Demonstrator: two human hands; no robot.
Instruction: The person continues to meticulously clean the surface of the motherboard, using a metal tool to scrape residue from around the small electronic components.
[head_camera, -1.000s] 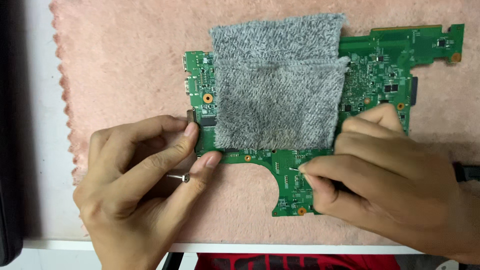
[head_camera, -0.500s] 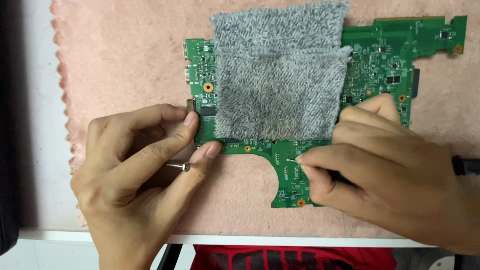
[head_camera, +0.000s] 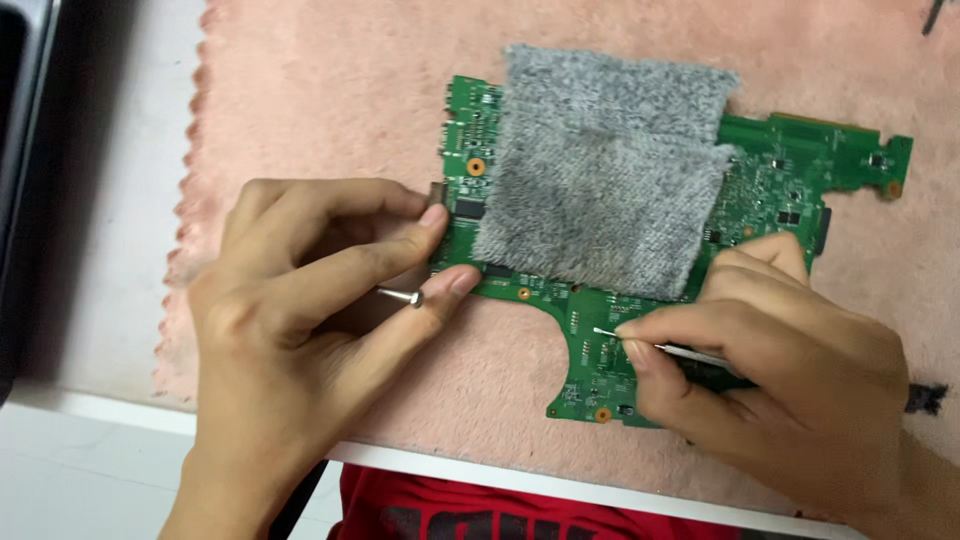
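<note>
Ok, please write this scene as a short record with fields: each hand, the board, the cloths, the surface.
left hand: steadies the left edge of the circuit board, a small screw pinched between the fingers
right hand: holds a thin pointed tool, tip on the board's lower part
circuit board: green, flat
grey cloth: fuzzy, covers the board's middle
pink towel: under the board
table: white

Bare hands (head_camera: 300, 330), red printed shirt (head_camera: 480, 510)
</note>
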